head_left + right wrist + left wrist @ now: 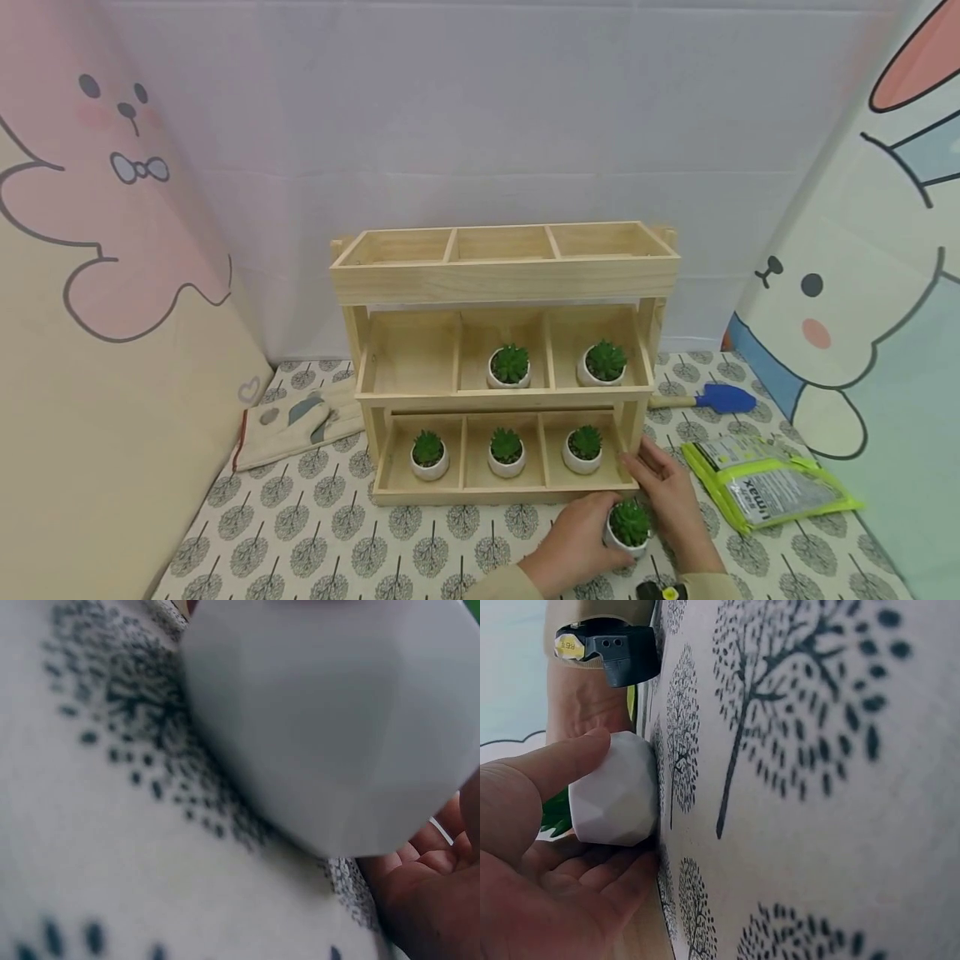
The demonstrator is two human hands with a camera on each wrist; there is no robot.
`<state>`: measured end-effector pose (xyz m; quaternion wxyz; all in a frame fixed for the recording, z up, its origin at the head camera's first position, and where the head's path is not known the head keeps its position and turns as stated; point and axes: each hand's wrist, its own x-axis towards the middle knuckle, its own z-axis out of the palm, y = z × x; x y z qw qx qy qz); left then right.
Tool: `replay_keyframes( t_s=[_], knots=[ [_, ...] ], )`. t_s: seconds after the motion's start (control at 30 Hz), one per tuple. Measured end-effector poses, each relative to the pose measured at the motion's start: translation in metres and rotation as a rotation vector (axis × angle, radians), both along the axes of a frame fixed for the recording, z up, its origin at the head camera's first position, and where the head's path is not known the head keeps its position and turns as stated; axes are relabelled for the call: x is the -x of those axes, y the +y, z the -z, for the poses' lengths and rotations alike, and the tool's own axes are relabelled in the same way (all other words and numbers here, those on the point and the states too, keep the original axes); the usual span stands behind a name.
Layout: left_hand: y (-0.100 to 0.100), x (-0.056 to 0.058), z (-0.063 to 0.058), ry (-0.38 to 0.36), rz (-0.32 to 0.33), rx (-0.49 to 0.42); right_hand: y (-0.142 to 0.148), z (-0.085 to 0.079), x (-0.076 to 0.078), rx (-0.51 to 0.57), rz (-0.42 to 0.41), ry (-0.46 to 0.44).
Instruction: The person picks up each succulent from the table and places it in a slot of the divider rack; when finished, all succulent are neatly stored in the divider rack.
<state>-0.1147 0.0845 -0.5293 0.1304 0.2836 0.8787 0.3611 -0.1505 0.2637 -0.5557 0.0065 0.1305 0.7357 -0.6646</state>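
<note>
My left hand [573, 540] holds a small potted succulent [628, 528] at the front right corner of a wooden three-tier shelf [504, 283]. In the left wrist view its thumb lies against the faceted white pot [619, 793], with the other fingers below. My right hand [670, 498] is just behind that plant, its fingertips at the right end of the lowest tier; whether they press on the wood I cannot tell. The pot [330, 735] fills much of the right wrist view. Three succulents [506, 454] stand in the lowest tier, two more [510, 367] in the middle tier.
Right of the shelf lie a blue trowel [723, 398] and a green-and-grey bag [772, 483]. Cloth gloves [300, 423] lie on the left. A tree-patterned cloth [330, 533] covers the table, and printed curtains [480, 117] stand around it.
</note>
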Motion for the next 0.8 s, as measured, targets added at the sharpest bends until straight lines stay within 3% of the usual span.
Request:
replay_keyframes(
  t_s=[0.33,0.57,0.8],
  knots=[
    [-0.001,0.000,0.003,0.028,-0.004,-0.012,0.001,0.000,0.000,0.013,0.002,-0.017],
    [-0.006,0.000,0.003,-0.019,-0.006,-0.043,0.000,-0.004,0.000,0.017,0.002,-0.027],
    [-0.016,-0.006,0.002,-0.028,-0.058,-0.064,0.000,-0.005,-0.002,0.011,-0.014,0.008]
  ],
)
